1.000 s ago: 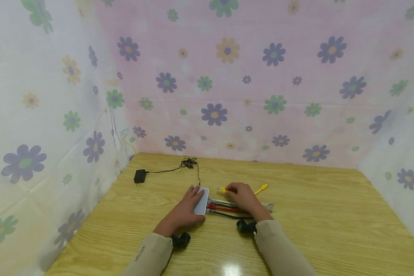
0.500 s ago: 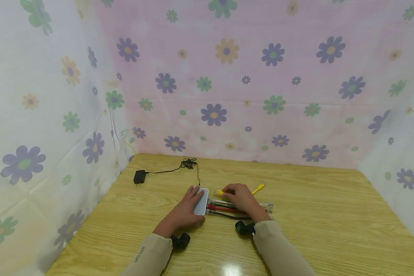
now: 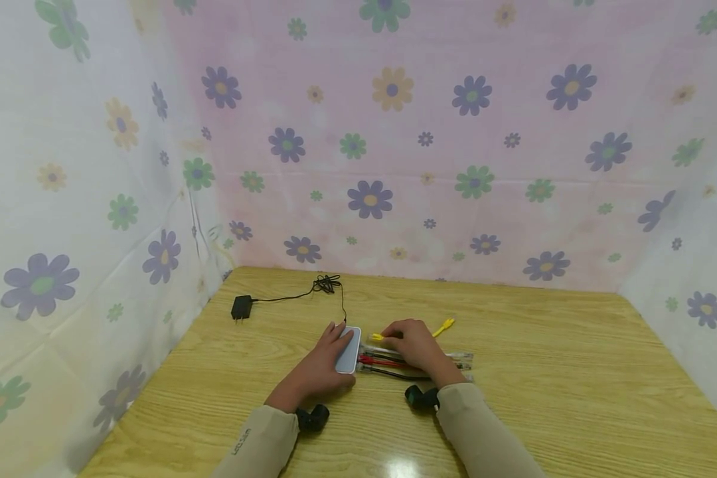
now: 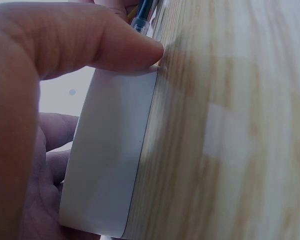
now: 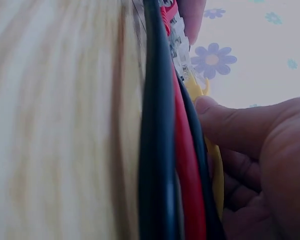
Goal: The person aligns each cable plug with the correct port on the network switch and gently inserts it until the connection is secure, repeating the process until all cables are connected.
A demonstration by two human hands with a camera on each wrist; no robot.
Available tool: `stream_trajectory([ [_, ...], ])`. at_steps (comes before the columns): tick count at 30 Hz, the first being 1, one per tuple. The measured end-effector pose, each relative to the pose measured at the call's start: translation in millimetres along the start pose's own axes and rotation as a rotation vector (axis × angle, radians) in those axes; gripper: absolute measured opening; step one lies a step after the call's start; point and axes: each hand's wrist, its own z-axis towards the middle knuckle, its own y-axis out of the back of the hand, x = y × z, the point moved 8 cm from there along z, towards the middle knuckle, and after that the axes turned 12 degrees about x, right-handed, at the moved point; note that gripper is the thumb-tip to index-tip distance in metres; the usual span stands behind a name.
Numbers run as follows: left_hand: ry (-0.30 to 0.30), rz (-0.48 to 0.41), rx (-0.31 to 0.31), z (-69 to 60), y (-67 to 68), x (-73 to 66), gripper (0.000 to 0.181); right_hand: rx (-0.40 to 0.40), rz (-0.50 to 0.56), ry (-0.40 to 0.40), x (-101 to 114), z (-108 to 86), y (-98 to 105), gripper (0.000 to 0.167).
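My left hand (image 3: 319, 368) grips a small white network switch (image 3: 348, 352) on the table, its thumb against the near end, as the left wrist view shows. Between thumb and fingers, my right hand (image 3: 417, 346) pinches a yellow network cable (image 3: 445, 327) just behind one plug. That plug points at the switch's right side, near its far corner; whether they touch I cannot tell. Several other cables run from the same side: a red cable (image 5: 186, 165), a thick black cable (image 5: 157, 125), another black and a white one, partly under my right hand.
A black power adapter (image 3: 241, 307) lies at the back left. Its thin cord, with a tied bundle (image 3: 326, 284), leads to the switch's far end. Loose clear plugs (image 3: 465, 360) end the cables to the right. Flowered cloth (image 3: 370, 226) walls the wooden table (image 3: 544, 372) behind and at the sides.
My right hand has moved slightly left and nearer to me, bringing the yellow cable's plug closer to the switch. The left hand has stayed on the switch.
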Motion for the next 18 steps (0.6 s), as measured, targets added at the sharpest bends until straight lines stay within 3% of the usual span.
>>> stream_trajectory([
  [18, -0.004, 0.000, -0.006, -0.5, -0.3, -0.4, 0.089, 0.010, -0.077, 0.033, 7.0, 2.4, -6.2, 0.019],
])
